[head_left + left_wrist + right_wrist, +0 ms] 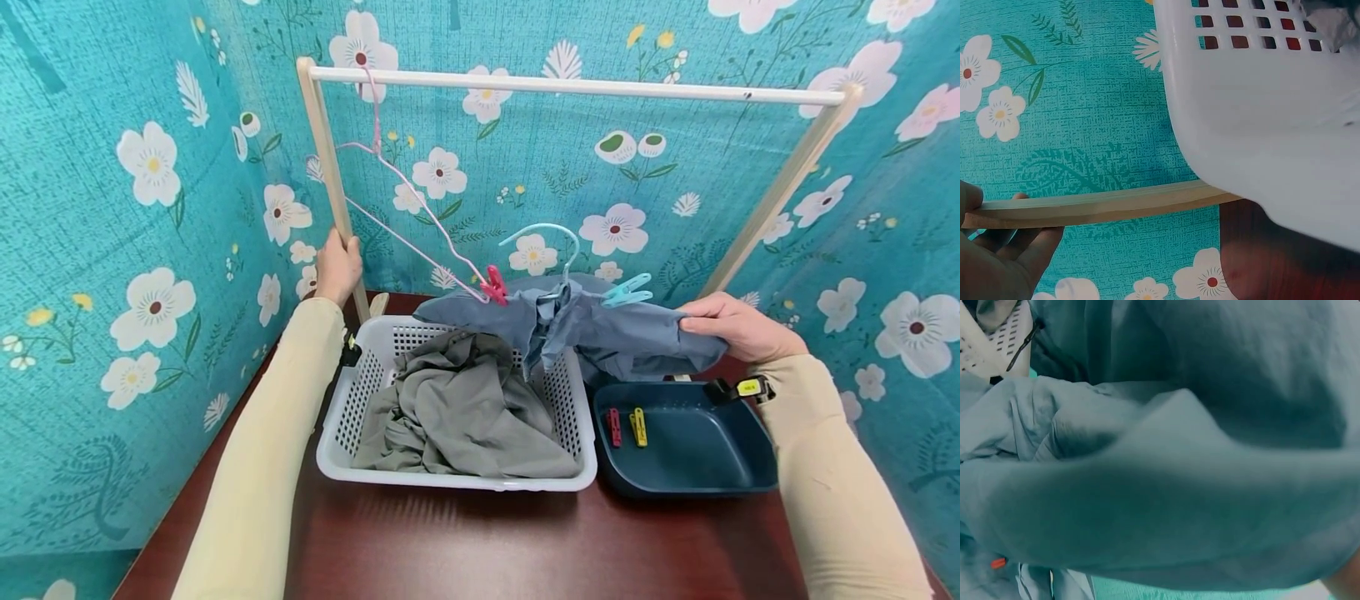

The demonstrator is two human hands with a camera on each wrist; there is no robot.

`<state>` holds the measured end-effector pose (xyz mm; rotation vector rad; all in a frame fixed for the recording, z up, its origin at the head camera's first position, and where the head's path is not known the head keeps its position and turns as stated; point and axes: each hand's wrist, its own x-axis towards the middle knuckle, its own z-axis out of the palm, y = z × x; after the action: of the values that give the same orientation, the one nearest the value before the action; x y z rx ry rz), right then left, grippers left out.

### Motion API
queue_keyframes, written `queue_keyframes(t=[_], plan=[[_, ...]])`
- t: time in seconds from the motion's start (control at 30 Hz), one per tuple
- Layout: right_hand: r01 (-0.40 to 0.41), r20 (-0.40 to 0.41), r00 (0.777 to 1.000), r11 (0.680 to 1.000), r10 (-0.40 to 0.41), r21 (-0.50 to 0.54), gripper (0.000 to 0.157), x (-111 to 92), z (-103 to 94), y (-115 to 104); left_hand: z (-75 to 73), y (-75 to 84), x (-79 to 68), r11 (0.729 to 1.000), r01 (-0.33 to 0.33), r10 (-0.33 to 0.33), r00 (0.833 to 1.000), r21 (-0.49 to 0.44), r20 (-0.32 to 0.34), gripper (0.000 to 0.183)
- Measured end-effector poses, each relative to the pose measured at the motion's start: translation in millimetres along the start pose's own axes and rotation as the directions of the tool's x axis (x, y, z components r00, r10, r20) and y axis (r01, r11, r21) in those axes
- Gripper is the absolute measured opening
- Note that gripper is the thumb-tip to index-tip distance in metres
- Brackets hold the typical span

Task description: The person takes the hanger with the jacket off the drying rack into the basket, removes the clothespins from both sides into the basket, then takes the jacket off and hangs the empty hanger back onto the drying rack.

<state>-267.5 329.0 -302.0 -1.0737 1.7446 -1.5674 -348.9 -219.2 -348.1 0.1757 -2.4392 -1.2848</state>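
Note:
My left hand (337,267) grips the left wooden post (322,146) of a drying rack; the left wrist view shows fingers and thumb around the post (1110,205). With my right hand (738,325) I pinch the right end of a blue garment (637,329), which fills most of the right wrist view. The garment hangs about a light blue hanger (573,242), its hook below the bar and off it. A light blue clothespin (627,290) clips its right side, a red clothespin (495,286) its left. A pink hanger (408,185) hangs tilted from the bar, its lower corner at the red clothespin.
Below stands a white basket (450,479) with a crumpled grey cloth (465,400). To its right, a dark blue basin (697,485) holds a red clothespin (614,427) and a yellow clothespin (638,427). The rack's white bar (577,85) spans above, up to the right post (783,183).

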Motion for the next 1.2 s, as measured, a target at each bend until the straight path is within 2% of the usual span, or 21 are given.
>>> queue_keyframes(t=[0.1,0.3,0.43,0.57,0.63,0.7,0.8,0.87,0.93,0.97,1.0,1.07,1.1,1.13,1.17,1.2], plan=[[0.004,-0.027,1.0,1.0,-0.004,-0.004,0.04,4.8,3.7,-0.5,0.6,0.0,1.0,1.0,-0.003,0.003,1.0,0.004,-0.003,0.043],[0.029,-0.044,0.999,0.997,-0.026,0.069,0.041,6.9,4.4,6.5,0.2,-1.0,-0.8,0.999,0.013,-0.014,1.0,0.031,0.02,0.045],[0.02,-0.023,1.0,0.997,-0.018,0.073,0.041,5.9,1.7,12.0,-4.8,-3.5,-2.3,0.996,0.047,-0.054,0.994,0.075,0.098,0.043],[-0.007,0.006,1.0,0.998,0.006,0.069,0.04,2.5,-0.4,15.4,-16.0,-4.3,-8.7,0.981,0.032,-0.074,0.973,0.189,0.218,0.037],[-0.015,0.019,1.0,0.998,0.014,0.062,0.04,-0.1,-1.0,16.2,-20.7,-1.1,-16.1,0.958,0.009,-0.091,0.957,0.285,0.275,0.039],[-0.021,0.023,1.0,0.998,0.02,0.052,0.04,-2.9,-1.2,16.4,-22.2,5.1,-26.0,0.916,-0.025,-0.119,0.937,0.4,0.329,0.044],[-0.022,0.027,0.999,0.999,0.02,0.05,0.041,-6.3,-0.9,15.9,-18.9,20.1,-43.2,0.845,-0.117,-0.128,0.904,0.522,0.408,0.047],[-0.015,0.035,0.999,0.999,0.013,0.046,0.041,-7.7,-0.5,15.5,-14.5,31.6,-54.9,0.829,-0.2,-0.085,0.878,0.522,0.471,0.042],[-0.008,0.036,0.999,0.999,0.007,0.047,0.041,-8.6,-0.3,15.3,-10.6,43.4,-65.4,0.852,-0.304,0.025,0.837,0.426,0.547,0.034],[-0.009,0.033,0.999,0.999,0.008,0.047,0.041,-9.0,-0.4,15.2,-8.6,49.1,-70.4,0.871,-0.342,0.082,0.809,0.353,0.582,0.031],[-0.01,0.032,0.999,0.999,0.008,0.048,0.041,-9.1,-0.7,15.1,-6.5,54.3,-74.6,0.891,-0.37,0.139,0.775,0.264,0.617,0.029],[-0.014,0.025,1.0,0.999,0.013,0.049,0.041,-8.7,-1.3,14.8,-2.5,63.2,-82.1,0.911,-0.405,0.255,0.693,0.072,0.674,0.03],[-0.014,0.026,1.0,0.999,0.012,0.049,0.04,-8.4,-1.6,14.7,-0.3,66.8,-85.2,0.912,-0.411,0.3,0.653,-0.007,0.696,0.034],[-0.016,0.027,1.0,0.999,0.014,0.051,0.04,-8.0,-1.8,14.3,1.9,69.9,-88.3,0.908,-0.414,0.334,0.619,-0.065,0.711,0.039],[-0.012,0.034,0.999,0.999,0.01,0.051,0.04,-7.4,-2.0,14.1,4.1,72.4,-91.0,0.9,-0.424,0.363,0.593,-0.105,0.718,0.039],[-0.011,0.038,0.999,0.999,0.009,0.05,0.04,-6.8,-2.0,13.7,6.5,74.4,-93.2,0.888,-0.441,0.39,0.576,-0.129,0.719,0.038]])
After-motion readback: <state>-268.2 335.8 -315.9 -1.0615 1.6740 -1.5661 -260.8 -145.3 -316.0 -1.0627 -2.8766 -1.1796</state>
